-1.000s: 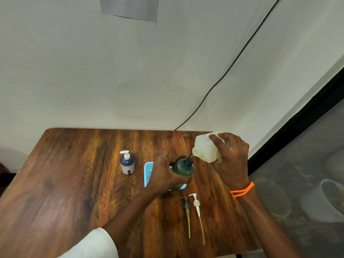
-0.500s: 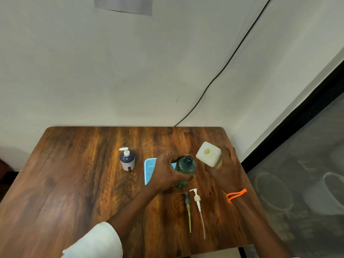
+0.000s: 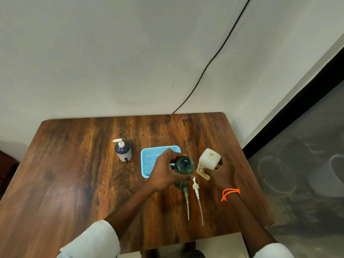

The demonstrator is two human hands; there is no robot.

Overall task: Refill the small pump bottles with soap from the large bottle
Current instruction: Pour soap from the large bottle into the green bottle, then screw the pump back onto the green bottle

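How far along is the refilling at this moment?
Done, apparently: the navy pump bottle stands capped, apart from the rest. In hand: the left hand grips the open green bottle; the right hand holds the large bottle upright on the table, not pouring. Left: two pumps, the green pump and the white pump, lie loose, unfitted. Fill levels can't be told.

Blue mesh tray on wooden table; black cable on wall.
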